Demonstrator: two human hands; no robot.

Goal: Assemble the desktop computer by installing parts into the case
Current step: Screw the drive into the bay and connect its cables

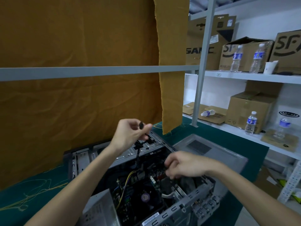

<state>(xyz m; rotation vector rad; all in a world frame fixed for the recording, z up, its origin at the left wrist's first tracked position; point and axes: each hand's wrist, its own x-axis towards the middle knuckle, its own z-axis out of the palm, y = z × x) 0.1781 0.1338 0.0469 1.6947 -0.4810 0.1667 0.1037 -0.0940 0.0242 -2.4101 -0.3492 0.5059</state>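
Note:
An open grey computer case lies on its side on the green table, with the motherboard and a black CPU fan showing inside. Raised above the case's far end, my left hand pinches a black cable that trails down into the case. My right hand reaches into the case from the right, fingers curled round a dark part near the board; what it holds is mostly hidden. Yellow and black wires run across the board.
The case's grey side panel lies flat on the green table behind the case. An orange cloth hangs at the back. White shelves on the right carry cardboard boxes, water bottles and a paper cup.

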